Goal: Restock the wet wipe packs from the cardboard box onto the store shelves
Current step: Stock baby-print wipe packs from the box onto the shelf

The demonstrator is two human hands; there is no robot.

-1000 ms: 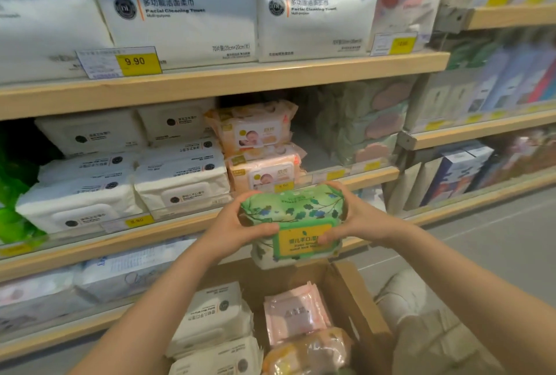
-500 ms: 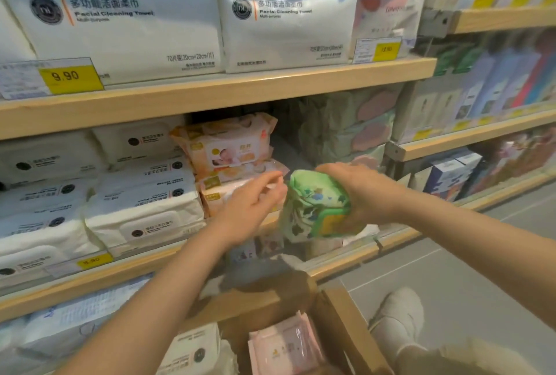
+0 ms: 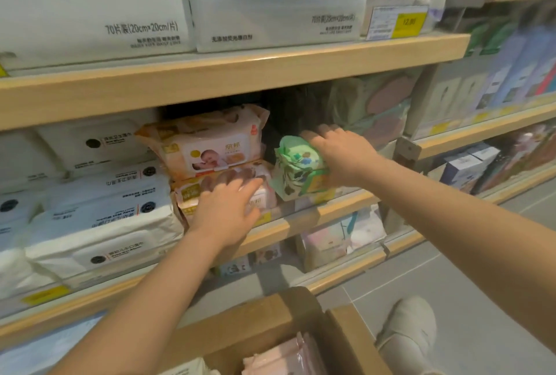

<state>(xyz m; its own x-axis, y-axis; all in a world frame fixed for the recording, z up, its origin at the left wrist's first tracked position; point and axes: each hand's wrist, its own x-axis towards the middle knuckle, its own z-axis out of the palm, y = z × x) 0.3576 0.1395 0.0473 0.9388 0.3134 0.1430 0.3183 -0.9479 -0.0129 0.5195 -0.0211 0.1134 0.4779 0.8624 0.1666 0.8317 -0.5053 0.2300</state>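
A: Where is the green wet wipe pack (image 3: 296, 168)?
B: On the front edge of the middle shelf (image 3: 316, 215), in the gap just right of the orange baby wipe packs (image 3: 210, 146). The right hand (image 3: 340, 152) grips its right end, fingers curled over the top.
A: And the left hand (image 3: 228, 206)?
B: Fingers straight and spread, lying flat on the lower orange pack.
A: The cardboard box (image 3: 270, 323)?
B: Below, with a pink pack (image 3: 279, 359) inside.
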